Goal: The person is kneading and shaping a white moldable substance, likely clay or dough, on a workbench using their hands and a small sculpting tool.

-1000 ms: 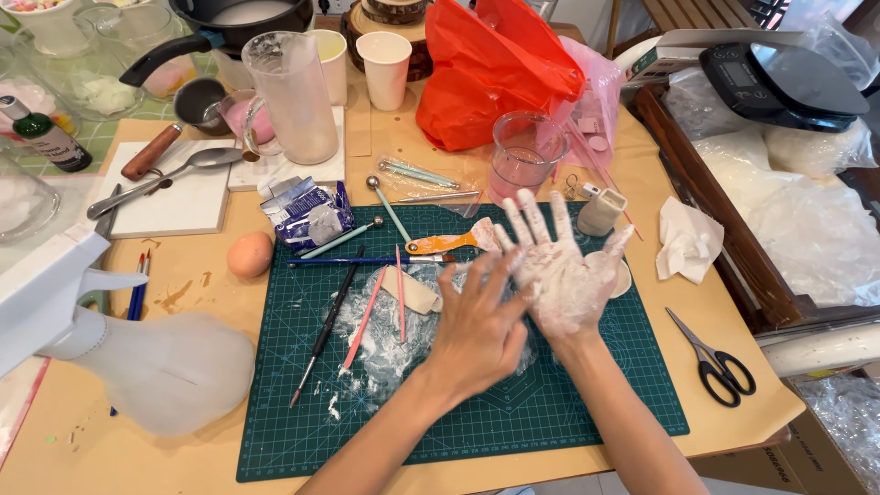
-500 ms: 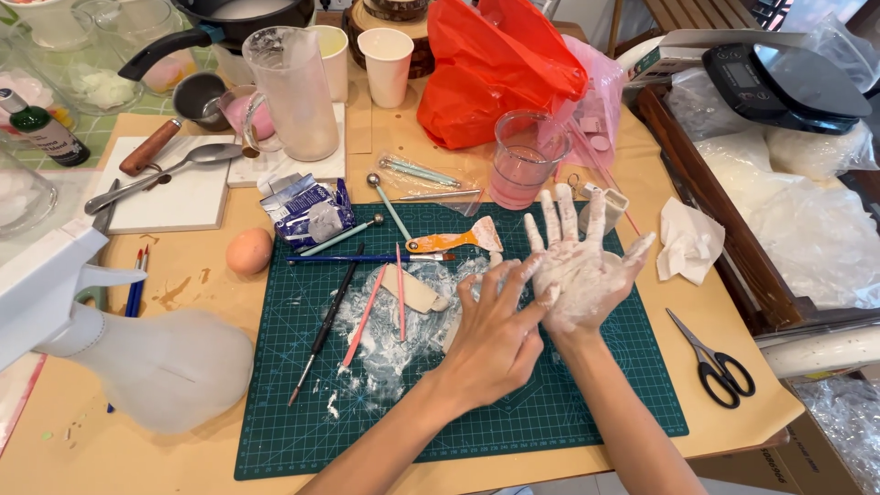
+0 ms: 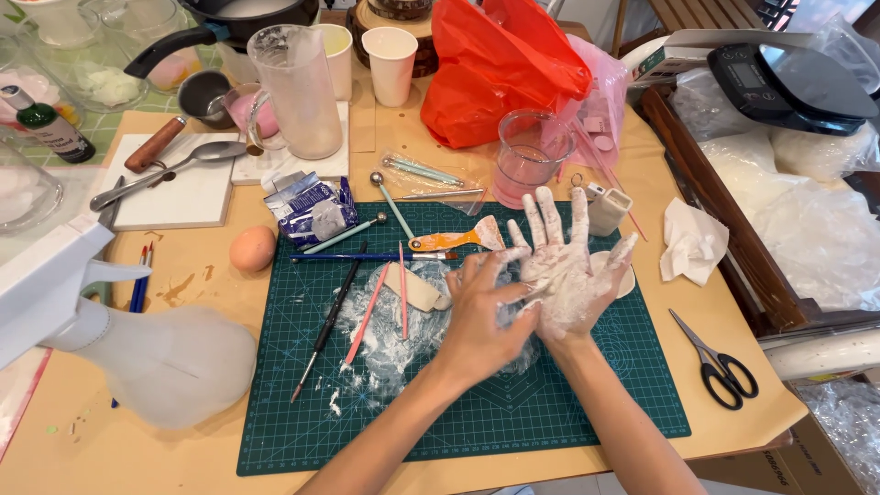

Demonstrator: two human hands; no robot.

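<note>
My right hand [image 3: 570,261] is held palm up over the green cutting mat [image 3: 568,403], fingers spread, coated in white paste. My left hand [image 3: 483,319] lies against it from the left, with its fingertips pressed on the right palm and nothing in its grasp. Under and left of the hands, white paste [image 3: 390,325] is smeared on the mat. An orange-handled spatula [image 3: 454,240] lies just beyond my left hand, with several thin modelling tools and brushes [image 3: 367,316] beside the smear.
An egg [image 3: 252,247] and a white plastic bottle [image 3: 156,357] lie left of the mat. Black scissors [image 3: 720,362] and a crumpled tissue [image 3: 692,243] are to the right. Behind stand a glass of pink liquid [image 3: 530,160], a red bag [image 3: 504,69], a clear jug [image 3: 298,87] and a scale [image 3: 793,82].
My left hand has slid its fingers across the right palm in a small rubbing motion. The right hand has shifted slightly but stays palm up with fingers spread.
</note>
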